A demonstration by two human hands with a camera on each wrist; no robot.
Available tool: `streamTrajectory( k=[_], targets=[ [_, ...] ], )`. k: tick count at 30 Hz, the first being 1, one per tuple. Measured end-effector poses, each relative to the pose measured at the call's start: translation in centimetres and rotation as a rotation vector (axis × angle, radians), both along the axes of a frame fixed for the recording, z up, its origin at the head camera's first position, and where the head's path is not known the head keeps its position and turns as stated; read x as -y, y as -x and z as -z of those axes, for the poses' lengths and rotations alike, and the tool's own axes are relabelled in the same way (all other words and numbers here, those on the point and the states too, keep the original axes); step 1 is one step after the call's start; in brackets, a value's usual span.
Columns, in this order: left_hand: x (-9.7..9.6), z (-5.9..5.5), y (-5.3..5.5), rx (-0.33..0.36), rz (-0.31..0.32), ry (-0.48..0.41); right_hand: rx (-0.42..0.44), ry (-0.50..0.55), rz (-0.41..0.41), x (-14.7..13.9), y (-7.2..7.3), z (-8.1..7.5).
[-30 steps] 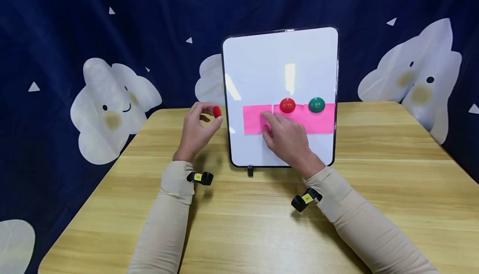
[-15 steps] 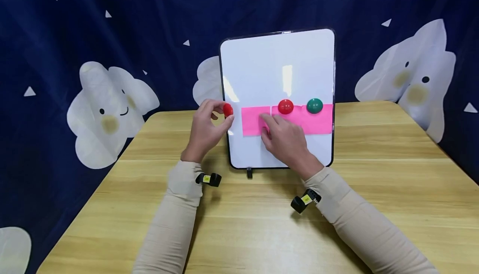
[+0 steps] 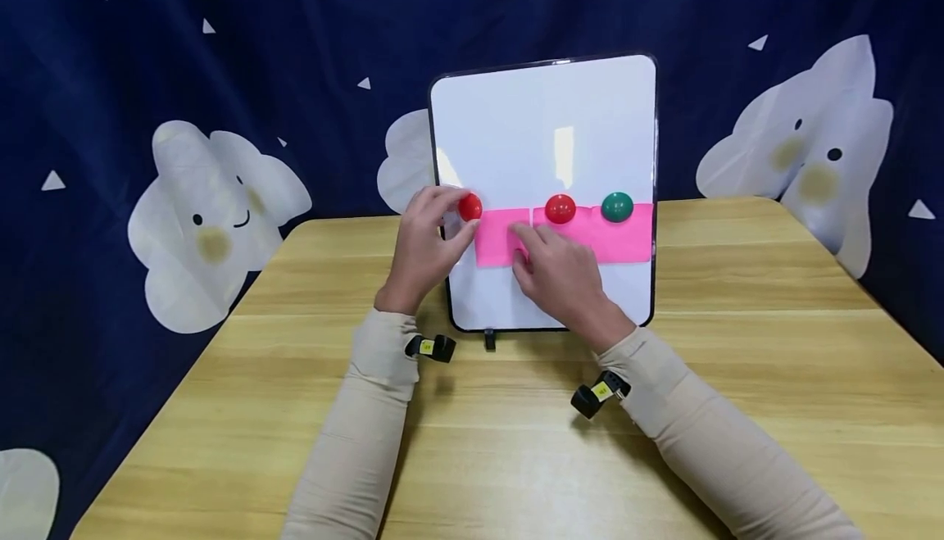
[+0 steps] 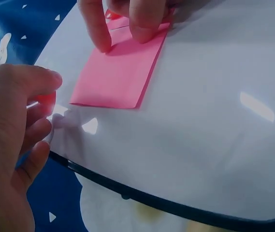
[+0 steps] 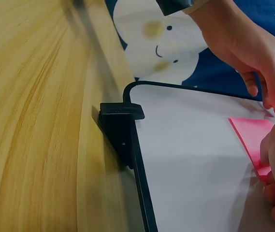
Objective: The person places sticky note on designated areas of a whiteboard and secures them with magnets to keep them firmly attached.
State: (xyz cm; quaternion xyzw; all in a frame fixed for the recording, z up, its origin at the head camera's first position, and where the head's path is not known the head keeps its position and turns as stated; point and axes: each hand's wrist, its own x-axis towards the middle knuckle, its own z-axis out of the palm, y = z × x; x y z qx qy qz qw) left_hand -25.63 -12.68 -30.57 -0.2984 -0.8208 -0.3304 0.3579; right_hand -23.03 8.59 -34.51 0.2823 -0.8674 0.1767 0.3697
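My left hand (image 3: 428, 245) pinches a round red magnet (image 3: 470, 206) between thumb and fingers, close to the upper left corner of a pink sticky note (image 3: 492, 241). Much of that magnet is hidden by the fingers in the left wrist view. The fingertips of my right hand (image 3: 564, 278) press on the same note, towards its right side. That note lies against an upright whiteboard (image 3: 494, 130) with a black frame. To its right, a second red magnet (image 3: 560, 208) and a green magnet (image 3: 617, 206) sit along the top edge of more pink paper (image 3: 627, 237).
The board stands on a wooden table (image 3: 501, 433), with a black foot (image 5: 120, 113) at its lower edge. Behind it hangs a dark blue curtain (image 3: 295, 15) printed with white clouds. A black wrist camera (image 3: 431, 347) is strapped on the left sleeve; the right wrist wears another (image 3: 599, 392).
My left hand has moved right with the red magnet, from beside the board to the left note's upper corner. My right hand has stayed on the note.
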Motion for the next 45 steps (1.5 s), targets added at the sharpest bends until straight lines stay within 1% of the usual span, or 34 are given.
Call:
streamTrajectory(
  k=[7,11,14,17,22,28,33,45],
  targets=[
    [-0.9,-0.1,0.0,-0.086,-0.039,0.109,-0.011,-0.001,-0.004,0.0,0.1,-0.1],
    [-1.7,-0.2,-0.1,-0.099,-0.062,0.157,-0.009,0.004,-0.012,0.0,0.0,0.0],
    [-2.1,-0.3,-0.2,-0.093,-0.069,0.169,-0.005,0.006,-0.015,0.0,0.0,0.0],
    [-2.3,-0.2,-0.2,-0.103,-0.074,0.169,-0.001,0.004,-0.016,0.1,-0.1,0.0],
    [-2.4,-0.1,-0.1,-0.142,-0.089,0.178,-0.005,0.006,-0.017,0.1,-0.1,0.0],
    [-2.7,0.1,0.0,-0.189,-0.118,0.235,-0.007,0.01,-0.016,0.0,-0.1,0.0],
    [-2.9,0.2,0.0,-0.229,-0.138,0.26,-0.005,0.02,-0.01,0.0,-0.1,0.1],
    [-3.1,0.6,-0.1,-0.243,-0.181,0.289,-0.001,0.036,-0.015,0.0,0.0,0.2]
  ],
)
